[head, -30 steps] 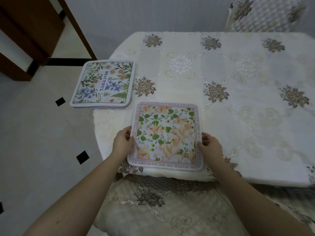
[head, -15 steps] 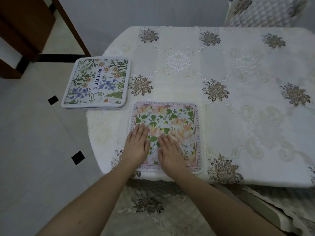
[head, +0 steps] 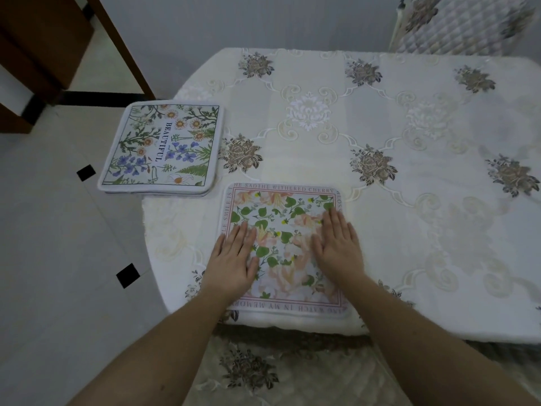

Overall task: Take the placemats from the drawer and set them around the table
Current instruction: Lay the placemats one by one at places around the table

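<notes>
Half a second ago my hands lay side by side, almost touching, on the near left part of the peach-flowered placemat (head: 285,247); now they have spread apart, the left hand (head: 232,259) sliding out to the mat's left border and the right hand (head: 336,246) moving across to its right half. A second ago they were at the mat's two side edges instead, fingers curled on the rims. The mat itself has stayed where it was, flat on the worktop (head: 380,186) at its near edge, square to me, with its printed border lettering running all round. Both palms face down, fingers straight and close together, pointing away from me, pressing flat on the cloth; neither grip has hold of anything, each being fully open. My left little finger lies along the mat's left border, and my right fingertips reach close to its far right corner. Both forearms come up from the near edge of the view and angle inwards towards the mat. The stack of blue-flowered placemats (head: 162,148), with the word BEAUTIFUL on top, sits at the worktop's left edge, far left of my hands and apart from the peach mat, overhanging the tiled floor (head: 58,244) as before.
</notes>
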`<action>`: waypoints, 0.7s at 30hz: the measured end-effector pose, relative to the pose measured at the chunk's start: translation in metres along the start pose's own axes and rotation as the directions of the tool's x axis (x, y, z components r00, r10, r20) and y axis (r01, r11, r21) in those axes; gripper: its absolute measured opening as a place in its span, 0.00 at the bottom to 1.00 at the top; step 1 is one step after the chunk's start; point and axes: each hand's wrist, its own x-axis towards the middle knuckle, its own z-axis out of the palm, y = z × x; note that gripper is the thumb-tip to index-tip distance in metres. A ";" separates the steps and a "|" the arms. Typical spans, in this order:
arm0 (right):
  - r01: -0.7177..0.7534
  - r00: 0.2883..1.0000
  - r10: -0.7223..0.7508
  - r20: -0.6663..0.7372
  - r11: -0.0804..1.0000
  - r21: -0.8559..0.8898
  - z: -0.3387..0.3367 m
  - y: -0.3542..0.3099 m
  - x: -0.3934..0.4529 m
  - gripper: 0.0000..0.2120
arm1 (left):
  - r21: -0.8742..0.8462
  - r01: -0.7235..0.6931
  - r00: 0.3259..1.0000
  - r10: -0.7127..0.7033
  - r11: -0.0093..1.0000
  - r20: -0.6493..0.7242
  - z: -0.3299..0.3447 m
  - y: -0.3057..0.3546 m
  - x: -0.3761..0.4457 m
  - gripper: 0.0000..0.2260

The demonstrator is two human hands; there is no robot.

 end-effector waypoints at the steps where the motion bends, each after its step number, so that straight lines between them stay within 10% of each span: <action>1: -0.029 1.000 0.029 -0.002 1.000 0.004 -0.002 0.001 0.006 0.33 | 0.001 0.003 1.000 -0.003 1.000 -0.001 0.000 0.001 0.000 0.29; 21: 0.537 0.843 -0.537 -0.006 0.843 -0.039 0.014 -0.133 0.115 0.28 | 0.006 0.024 1.000 -0.024 1.000 -0.013 0.001 0.001 0.004 0.30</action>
